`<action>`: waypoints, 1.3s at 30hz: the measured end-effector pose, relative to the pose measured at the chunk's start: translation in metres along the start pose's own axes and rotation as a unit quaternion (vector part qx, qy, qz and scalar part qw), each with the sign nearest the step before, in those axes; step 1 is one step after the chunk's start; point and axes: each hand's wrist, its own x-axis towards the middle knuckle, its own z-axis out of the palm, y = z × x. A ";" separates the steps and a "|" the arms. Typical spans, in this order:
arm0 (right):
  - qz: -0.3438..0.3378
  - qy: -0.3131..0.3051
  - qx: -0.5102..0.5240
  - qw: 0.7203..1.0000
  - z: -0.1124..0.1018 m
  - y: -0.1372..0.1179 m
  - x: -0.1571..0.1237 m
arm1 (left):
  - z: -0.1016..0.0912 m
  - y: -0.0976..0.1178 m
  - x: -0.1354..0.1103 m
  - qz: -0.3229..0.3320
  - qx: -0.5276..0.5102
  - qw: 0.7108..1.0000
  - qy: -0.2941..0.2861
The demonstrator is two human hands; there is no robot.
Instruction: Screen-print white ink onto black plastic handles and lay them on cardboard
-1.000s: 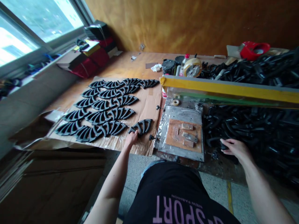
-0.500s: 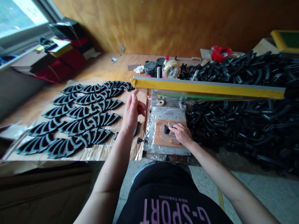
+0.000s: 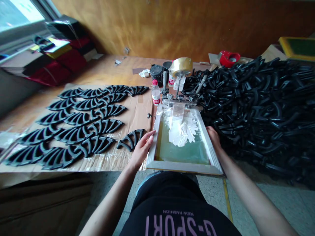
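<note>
A screen-printing frame [image 3: 184, 166] lies lowered in front of me, its metal border around a greenish mesh. My left hand [image 3: 142, 148] is at the frame's left side, thumb and fingers against the border. On the opposite side, my right hand [image 3: 213, 137] has its fingers curled at the border, partly hidden by it. Thick white ink [image 3: 181, 133] is smeared over the upper part of the mesh. A clear plate-like scraper [image 3: 178, 112] rests at the top of the ink. The plate and black clip seen earlier under the frame are covered.
Rows of black curved parts [image 3: 83, 127] lie on cardboard [image 3: 137, 114] to the left. A large heap of black parts [image 3: 258, 108] fills the right. Behind the frame stand a red-capped bottle [image 3: 156, 93], dark tubs [image 3: 156, 72], a tape roll [image 3: 182, 66] and metal clamps.
The frame has swung down from its raised position to lie flat. My right hand has left the small black part for the frame's right side; my left has moved down to its left side.
</note>
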 end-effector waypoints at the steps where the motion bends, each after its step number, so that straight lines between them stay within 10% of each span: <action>1: 0.027 0.038 0.001 0.999 -0.007 0.002 0.008 | 0.000 -0.014 0.001 -0.014 0.016 1.000 -0.007; 5: -0.010 0.154 0.000 0.988 -0.026 -0.033 0.059 | 0.003 -0.056 0.013 -0.036 0.081 0.996 -0.007; 9: -0.083 0.047 -0.031 0.995 -0.019 -0.084 0.093 | 0.005 -0.070 0.022 -0.035 0.119 0.992 0.011; 20: -0.308 -0.138 -0.003 0.941 -0.022 -0.078 0.023 | 0.001 -0.085 0.025 -0.037 0.098 0.994 -0.016; 31: -0.290 -0.041 0.033 0.956 -0.010 -0.084 0.019 | -0.001 -0.074 0.023 -0.046 0.082 0.995 -0.021; 39: -0.046 0.119 0.034 0.991 -0.064 -0.054 0.115 | -0.009 0.015 -0.001 -0.018 0.012 0.999 -0.036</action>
